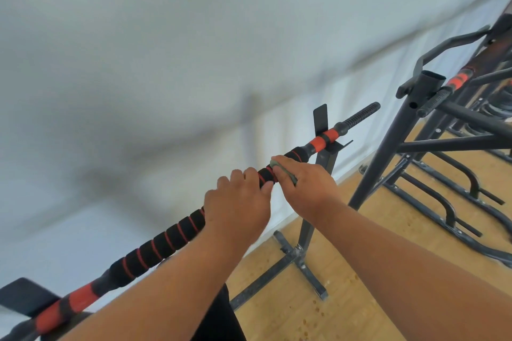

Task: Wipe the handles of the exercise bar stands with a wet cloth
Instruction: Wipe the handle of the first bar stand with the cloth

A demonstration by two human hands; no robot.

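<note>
Exercise bar (166,238) runs diagonally from lower left to upper right, black foam grip with red rings, orange bands near each end. Far end rests in the cradle of a dark metal stand (321,163); near end sits on a stand bracket (25,296) at lower left. Left hand (238,202) wraps the foam grip, fingers (250,174) curled closed over the top of the bar. Right hand (302,185) sits just beside it, touching or nearly touching, fingers closed around a grey-green cloth (282,171) pressed onto the foam. Cloth mostly hidden under the hand; can't tell if wet. Second bar (443,91) lies on a taller black rack (401,144) at right, well apart from the hands. Wooden floor (360,299) below, pale wall (166,36) behind.
</note>
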